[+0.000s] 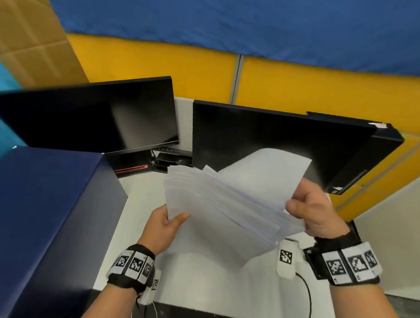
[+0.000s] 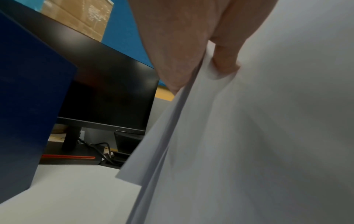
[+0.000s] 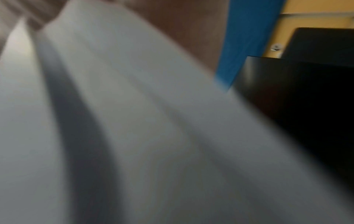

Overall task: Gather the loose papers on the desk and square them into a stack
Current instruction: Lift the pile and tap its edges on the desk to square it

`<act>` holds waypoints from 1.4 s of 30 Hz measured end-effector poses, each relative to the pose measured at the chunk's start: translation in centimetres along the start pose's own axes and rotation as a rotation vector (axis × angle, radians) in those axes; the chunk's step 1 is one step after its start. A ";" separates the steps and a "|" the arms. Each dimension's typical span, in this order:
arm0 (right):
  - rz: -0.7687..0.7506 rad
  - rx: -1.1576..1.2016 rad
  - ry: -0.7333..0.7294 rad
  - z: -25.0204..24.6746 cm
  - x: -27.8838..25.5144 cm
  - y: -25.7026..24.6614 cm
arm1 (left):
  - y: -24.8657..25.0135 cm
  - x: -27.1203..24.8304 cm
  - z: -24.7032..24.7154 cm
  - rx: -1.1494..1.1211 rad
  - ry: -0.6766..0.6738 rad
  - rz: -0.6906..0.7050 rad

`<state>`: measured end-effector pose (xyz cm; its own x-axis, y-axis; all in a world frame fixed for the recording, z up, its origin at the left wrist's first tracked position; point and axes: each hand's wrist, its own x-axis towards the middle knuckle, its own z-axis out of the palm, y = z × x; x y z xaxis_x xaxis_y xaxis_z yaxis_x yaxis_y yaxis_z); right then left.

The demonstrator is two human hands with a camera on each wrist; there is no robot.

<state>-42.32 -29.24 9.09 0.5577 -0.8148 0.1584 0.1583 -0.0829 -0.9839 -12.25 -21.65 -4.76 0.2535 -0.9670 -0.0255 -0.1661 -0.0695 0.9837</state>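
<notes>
**Holding a fanned sheaf of paper above the tabletop, not yet squared**

Gripping from both sides, the person has the papers (image 1: 230, 208) lifted off the white tabletop (image 1: 193, 279) in the lower middle of the head view, in front of the two dark monitors (image 1: 89, 118). The left hand (image 1: 163, 227) pinches the lower left corner of the sheaf, thumb on top and fingers underneath; the left wrist view shows a thumb (image 2: 226, 60) pressing the sheets into a small dent there. The right hand (image 1: 315, 210) holds the right edge, its thumb curled over the top and the fingers wrapped behind, with one sheet (image 1: 264, 169) standing up higher than the rest against the right monitor (image 1: 278, 138). The right wrist view is too blurred to add anything beyond curved white paper.

The sheets are fanned: their left edges step out one behind another and the stack bows between the two hands. No other loose sheet shows on the tabletop, so gathering looks finished and squaring is the step in hand.

Plain office paper of this sort is probably light, limp and slippery sheet on sheet. A tight corner pinch creases it, as the dent suggests, and a loose one lets pages slide out. The better hold is likely along the two opposite long edges with a relaxed grip, so that the sheets can settle when the bottom edge is tapped on the tabletop. The raised sheet should be guided down first. The blue box (image 1: 42, 223) at the left stands near the tapping area.
</notes>
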 end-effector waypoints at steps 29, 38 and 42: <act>-0.414 -0.371 0.399 5.1 11.3 -3.1 | -14.6 0.8 4.6 0.148 -0.089 -0.505; 0.399 0.235 0.448 1.0 7.4 10.8 | -16.5 1.2 3.0 0.095 -0.141 -0.907; 0.853 0.046 0.555 -0.1 3.3 20.6 | -15.4 1.4 2.6 -0.117 -0.201 -0.924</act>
<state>-37.36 -33.69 -10.64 0.0445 -0.7443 -0.6663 -0.0778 0.6624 -0.7451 -11.76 -22.59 -20.39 0.0659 -0.5668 -0.8212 0.1172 -0.8129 0.5704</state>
